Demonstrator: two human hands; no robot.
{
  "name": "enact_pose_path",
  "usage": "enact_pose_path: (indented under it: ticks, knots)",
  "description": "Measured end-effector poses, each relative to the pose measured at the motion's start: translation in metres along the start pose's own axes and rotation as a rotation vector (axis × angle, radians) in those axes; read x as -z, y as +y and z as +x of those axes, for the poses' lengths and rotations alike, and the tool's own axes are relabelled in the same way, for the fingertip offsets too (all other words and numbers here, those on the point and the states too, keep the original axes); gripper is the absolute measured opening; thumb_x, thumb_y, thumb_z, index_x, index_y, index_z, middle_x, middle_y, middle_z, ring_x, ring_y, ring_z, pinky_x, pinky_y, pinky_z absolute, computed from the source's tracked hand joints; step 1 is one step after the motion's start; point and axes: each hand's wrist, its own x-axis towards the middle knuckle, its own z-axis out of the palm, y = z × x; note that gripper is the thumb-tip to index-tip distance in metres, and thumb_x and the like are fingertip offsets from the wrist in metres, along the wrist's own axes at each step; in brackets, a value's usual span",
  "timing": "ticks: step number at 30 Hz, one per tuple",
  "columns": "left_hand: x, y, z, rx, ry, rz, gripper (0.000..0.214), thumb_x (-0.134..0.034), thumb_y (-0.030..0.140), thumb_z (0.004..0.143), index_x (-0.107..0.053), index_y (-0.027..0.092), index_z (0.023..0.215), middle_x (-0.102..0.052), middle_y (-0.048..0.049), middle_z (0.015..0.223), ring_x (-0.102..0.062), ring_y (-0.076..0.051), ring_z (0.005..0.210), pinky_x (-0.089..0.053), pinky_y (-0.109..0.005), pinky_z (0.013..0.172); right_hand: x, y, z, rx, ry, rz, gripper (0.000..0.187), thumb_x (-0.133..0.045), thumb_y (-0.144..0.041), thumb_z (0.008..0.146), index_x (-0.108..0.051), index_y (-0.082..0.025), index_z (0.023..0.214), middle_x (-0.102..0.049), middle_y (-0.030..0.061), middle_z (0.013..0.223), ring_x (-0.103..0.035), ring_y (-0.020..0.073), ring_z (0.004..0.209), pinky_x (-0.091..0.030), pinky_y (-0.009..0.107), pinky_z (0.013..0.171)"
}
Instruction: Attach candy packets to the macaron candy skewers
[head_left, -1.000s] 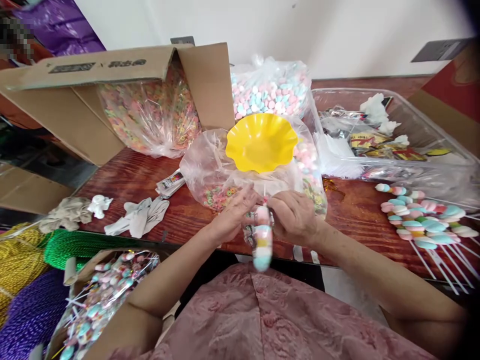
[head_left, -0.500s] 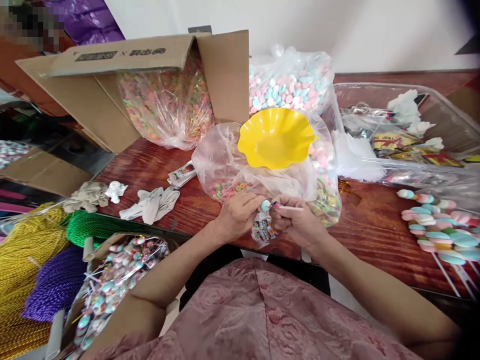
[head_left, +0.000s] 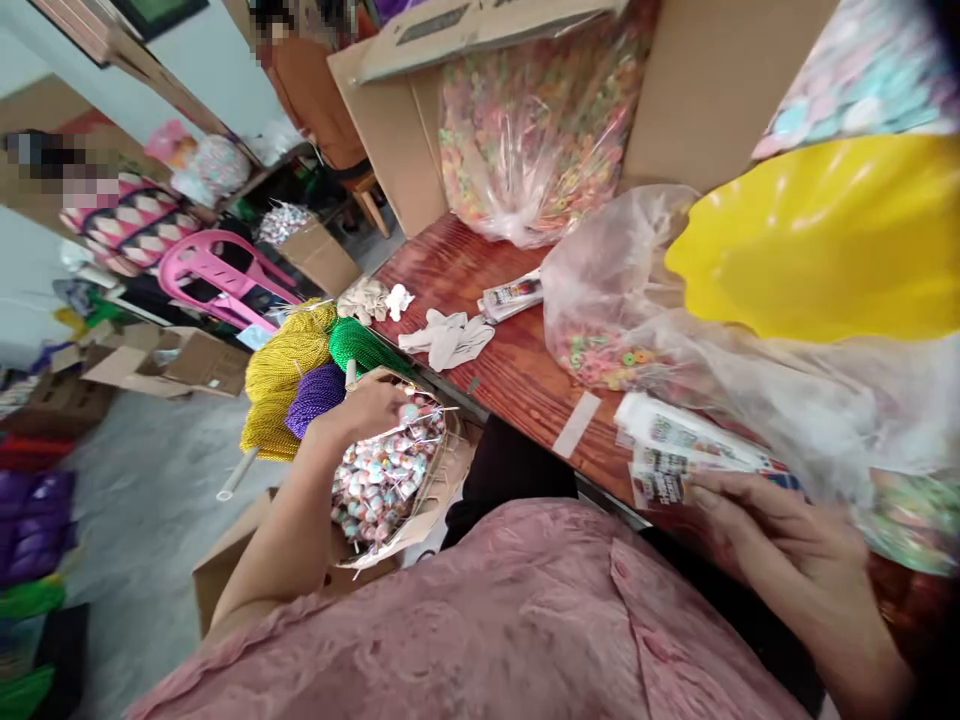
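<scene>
My left hand (head_left: 375,404) reaches over a cardboard box of candy sticks (head_left: 386,480) at the left table edge. Its fingers point down and look loosely apart, with the tips among the candies. At the right, my right hand (head_left: 787,540) pinches the edge of a small clear wrapper with dark print (head_left: 658,485) between thumb and forefinger. Just behind it lies a stack of similar printed wrappers (head_left: 686,432) on the table, partly covered by that hand. A short pale strip (head_left: 577,424) lies to the left of the stack.
A yellow scalloped bowl (head_left: 817,250) sits on clear bags of candy (head_left: 622,300). Behind stands an open carton with a large bag of ring candies (head_left: 536,140). Gloves (head_left: 448,338) lie near the left edge, beside bead-like cord bundles (head_left: 292,365). Other people are in the background.
My view has swung left. My left hand has left the candy stick work in front of me and moved to the box. My right hand now pinches a printed wrapper by the stack.
</scene>
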Motion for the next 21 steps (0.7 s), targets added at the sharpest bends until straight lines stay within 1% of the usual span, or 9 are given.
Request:
enact_pose_path:
  ticks: [2, 3, 5, 8, 10, 13, 16, 19, 21]
  knots:
    - [-0.009, -0.009, -0.001, 0.107, -0.095, 0.105, 0.026, -0.068, 0.022, 0.072, -0.070, 0.017, 0.097, -0.071, -0.0077, 0.094, -0.064, -0.023, 0.093, -0.048, -0.035, 0.088, 0.014, 0.002, -0.001, 0.059, 0.116, -0.127, 0.007, -0.070, -0.039, 0.079, -0.072, -0.037, 0.085, -0.064, 0.0025, 0.069, -0.056, 0.0237, 0.052, -0.045, 0.040, 0.043]
    - [-0.014, -0.003, 0.003, 0.057, -0.128, 0.117, 0.030, -0.068, 0.023, 0.073, -0.069, 0.017, 0.102, -0.071, -0.0090, 0.099, -0.064, -0.025, 0.096, -0.048, -0.036, 0.088, 0.022, 0.000, -0.001, 0.063, 0.192, -0.176, 0.004, -0.070, -0.038, 0.079, -0.072, -0.037, 0.083, -0.063, 0.0029, 0.068, -0.056, 0.0243, 0.054, -0.045, 0.040, 0.045]
    - [-0.025, 0.032, 0.017, -0.243, -0.128, 0.040, 0.031, -0.062, 0.026, 0.082, -0.066, 0.018, 0.112, -0.069, -0.0100, 0.108, -0.063, -0.023, 0.101, -0.048, -0.036, 0.090, 0.038, -0.007, 0.002, 0.063, 0.360, -0.231, 0.005, -0.070, -0.037, 0.081, -0.071, -0.032, 0.079, -0.059, 0.0031, 0.063, -0.053, 0.0221, 0.054, -0.042, 0.038, 0.048]
    - [-0.040, 0.129, 0.034, -0.903, -0.036, -0.160, 0.030, -0.046, 0.019, 0.093, -0.064, 0.019, 0.117, -0.067, -0.0085, 0.110, -0.061, -0.018, 0.104, -0.047, -0.031, 0.092, 0.070, -0.012, 0.011, 0.134, 0.649, -0.102, 0.008, -0.068, -0.034, 0.084, -0.068, -0.026, 0.080, -0.060, 0.0043, 0.066, -0.049, 0.0174, 0.054, -0.038, 0.034, 0.051]
    - [-0.052, 0.202, 0.034, -1.286, 0.004, -0.136, 0.024, -0.047, 0.012, 0.088, -0.067, 0.015, 0.100, -0.067, -0.0085, 0.098, -0.061, -0.018, 0.094, -0.048, -0.029, 0.085, 0.093, -0.008, 0.010, 0.174, 0.768, -0.095, 0.010, -0.069, -0.033, 0.083, -0.067, -0.024, 0.081, -0.060, 0.0040, 0.066, -0.045, 0.0148, 0.052, -0.037, 0.032, 0.050]
    - [-0.077, 0.296, 0.032, -1.629, 0.055, 0.125, 0.015, -0.052, 0.010, 0.083, -0.066, 0.011, 0.088, -0.065, -0.0116, 0.095, -0.059, -0.022, 0.090, -0.049, -0.033, 0.078, 0.120, 0.005, -0.011, 0.120, 0.881, -0.282, 0.015, -0.066, -0.035, 0.084, -0.066, -0.021, 0.082, -0.061, 0.0035, 0.068, -0.047, 0.0143, 0.054, -0.040, 0.032, 0.053]
    - [-0.098, 0.352, 0.040, -1.629, 0.120, 0.250, 0.018, -0.050, 0.010, 0.085, -0.066, 0.009, 0.094, -0.062, -0.0153, 0.101, -0.058, -0.027, 0.095, -0.049, -0.038, 0.076, 0.135, 0.022, -0.046, 0.038, 0.909, -0.538, 0.016, -0.062, -0.035, 0.084, -0.067, -0.019, 0.084, -0.065, 0.0043, 0.073, -0.057, 0.0175, 0.063, -0.048, 0.034, 0.063]
    - [-0.107, 0.379, 0.050, -1.551, 0.102, 0.223, 0.017, -0.051, 0.011, 0.086, -0.065, 0.009, 0.095, -0.061, -0.0160, 0.102, -0.057, -0.027, 0.099, -0.050, -0.037, 0.078, 0.147, 0.036, -0.077, -0.027, 0.916, -0.670, 0.016, -0.060, -0.034, 0.083, -0.068, -0.019, 0.083, -0.069, 0.0055, 0.077, -0.063, 0.0206, 0.071, -0.051, 0.036, 0.070]
    - [-0.107, 0.388, 0.052, -1.505, 0.088, 0.197, 0.015, -0.053, 0.011, 0.084, -0.064, 0.009, 0.094, -0.061, -0.0159, 0.102, -0.057, -0.027, 0.100, -0.051, -0.037, 0.079, 0.156, 0.043, -0.086, -0.081, 0.901, -0.718, 0.019, -0.057, -0.035, 0.085, -0.067, -0.019, 0.083, -0.069, 0.0059, 0.075, -0.064, 0.0208, 0.069, -0.052, 0.035, 0.068]
